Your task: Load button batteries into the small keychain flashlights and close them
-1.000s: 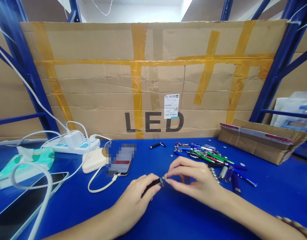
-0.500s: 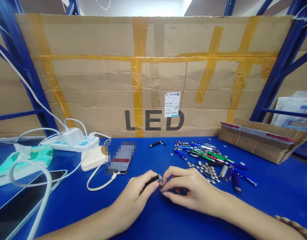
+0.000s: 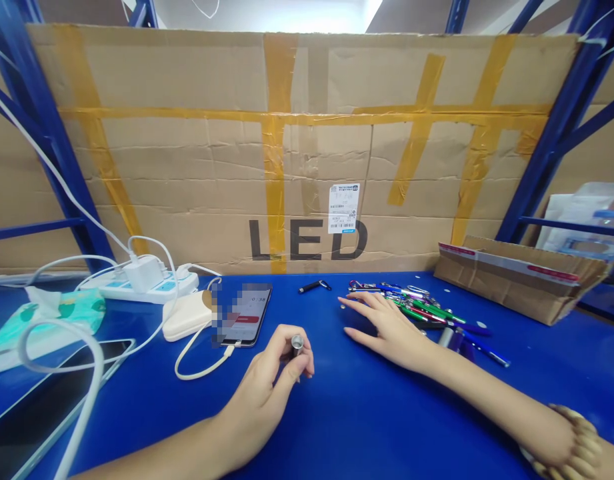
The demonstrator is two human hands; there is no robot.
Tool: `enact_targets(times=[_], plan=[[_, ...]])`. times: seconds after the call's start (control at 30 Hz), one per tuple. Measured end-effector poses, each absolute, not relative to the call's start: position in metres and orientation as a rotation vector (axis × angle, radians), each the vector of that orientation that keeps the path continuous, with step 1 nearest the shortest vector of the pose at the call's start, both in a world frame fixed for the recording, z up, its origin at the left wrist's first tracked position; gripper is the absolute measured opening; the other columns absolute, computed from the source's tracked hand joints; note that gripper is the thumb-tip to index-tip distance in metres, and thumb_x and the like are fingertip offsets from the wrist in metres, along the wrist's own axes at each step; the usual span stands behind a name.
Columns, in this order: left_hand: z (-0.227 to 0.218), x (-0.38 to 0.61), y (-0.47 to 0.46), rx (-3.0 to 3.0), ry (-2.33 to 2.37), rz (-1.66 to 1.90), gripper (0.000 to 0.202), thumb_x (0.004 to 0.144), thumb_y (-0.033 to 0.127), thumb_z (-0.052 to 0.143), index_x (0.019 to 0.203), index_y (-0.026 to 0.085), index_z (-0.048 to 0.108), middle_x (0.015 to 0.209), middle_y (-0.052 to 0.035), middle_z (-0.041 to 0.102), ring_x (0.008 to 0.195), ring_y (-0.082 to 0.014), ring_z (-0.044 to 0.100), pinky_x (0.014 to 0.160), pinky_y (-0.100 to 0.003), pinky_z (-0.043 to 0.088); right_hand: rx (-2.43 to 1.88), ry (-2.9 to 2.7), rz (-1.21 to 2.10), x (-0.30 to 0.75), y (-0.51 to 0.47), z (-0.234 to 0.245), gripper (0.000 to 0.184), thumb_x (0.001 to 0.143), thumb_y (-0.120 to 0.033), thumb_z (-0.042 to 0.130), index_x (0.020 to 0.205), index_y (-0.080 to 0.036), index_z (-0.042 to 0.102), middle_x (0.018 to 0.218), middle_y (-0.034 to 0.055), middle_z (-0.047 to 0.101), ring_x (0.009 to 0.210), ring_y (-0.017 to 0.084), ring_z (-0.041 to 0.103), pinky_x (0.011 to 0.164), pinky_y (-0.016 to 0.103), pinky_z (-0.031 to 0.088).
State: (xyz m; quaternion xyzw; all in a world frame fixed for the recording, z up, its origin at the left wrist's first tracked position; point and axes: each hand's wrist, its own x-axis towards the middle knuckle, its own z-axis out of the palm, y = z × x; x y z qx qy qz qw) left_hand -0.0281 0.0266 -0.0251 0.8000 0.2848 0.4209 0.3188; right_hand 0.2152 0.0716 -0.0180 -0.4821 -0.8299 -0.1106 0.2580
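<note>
My left hand (image 3: 264, 377) is shut around a small dark cylindrical flashlight (image 3: 297, 343), which stands upright with its silver end showing above my fingers. Most of its body is hidden in that hand. My right hand (image 3: 387, 333) lies open and empty, fingers spread, close to the left edge of a heap of keychain pens (image 3: 417, 303) in blue, green and red. Its palm and wrist cover the spot where the loose button cells lay. A black keychain flashlight (image 3: 311, 287) rests alone further back.
A phone (image 3: 249, 313) with a blurred screen is charging from a cream power bank (image 3: 187, 317). At the left are a white power strip (image 3: 141, 287) and tissue pack (image 3: 47, 320). A flattened carton (image 3: 517, 280) sits at right, with a cardboard wall (image 3: 307, 147) behind the blue table (image 3: 367, 427).
My right hand has let go of the flashlight and moved right and forward to the heap. My left hand has turned the flashlight upright, silver end up.
</note>
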Motion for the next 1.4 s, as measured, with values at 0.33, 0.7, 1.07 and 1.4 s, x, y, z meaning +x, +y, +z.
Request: enact_targets(times=[0.33,0.7,1.07,1.4], plan=[[-0.016,-0.026,0.019,2.315,0.836,1.105,0.018,0.091,0.015,0.033,0.084,0.022,0.049,0.080,-0.0004,0.054,0.076,-0.0144,0.050,0.073,-0.025,0.039,-1.434,-2.285,-0.301,0.220,0.080,-0.022,0.048,0.088,-0.054,0.034,0.126,-0.028,0.049,0.131,0.0076,0.043,0.123,0.026,0.034,0.101,0.049,0.029],[-0.016,-0.025,0.021,2.306,0.863,1.121,0.016,0.091,0.016,0.036,0.086,0.022,0.050,0.079,0.0003,0.056,0.075,-0.0139,0.051,0.073,-0.022,0.040,-1.333,-2.236,-0.386,0.221,0.082,-0.017,0.026,0.085,-0.043,0.048,0.094,-0.027,0.066,0.114,0.0060,0.055,0.111,0.025,0.045,0.092,0.045,0.036],[-0.015,-0.024,0.020,2.264,0.883,1.038,0.013,0.091,0.020,0.037,0.091,0.021,0.049,0.080,0.0005,0.055,0.076,-0.0133,0.051,0.073,-0.022,0.040,-1.328,-2.206,-0.230,0.222,0.083,-0.016,0.018,0.082,-0.037,0.057,0.084,-0.025,0.069,0.102,0.0064,0.057,0.102,0.024,0.049,0.087,0.041,0.038],[-0.021,-0.024,0.026,2.245,0.908,0.962,0.020,0.092,0.025,0.032,0.108,0.023,0.044,0.066,0.0044,0.044,0.063,-0.0129,0.045,0.064,-0.023,0.036,-1.089,-2.263,-0.072,0.201,0.066,-0.015,0.010,0.079,-0.032,0.062,0.079,-0.024,0.069,0.092,0.0038,0.056,0.092,0.019,0.051,0.085,0.037,0.038]])
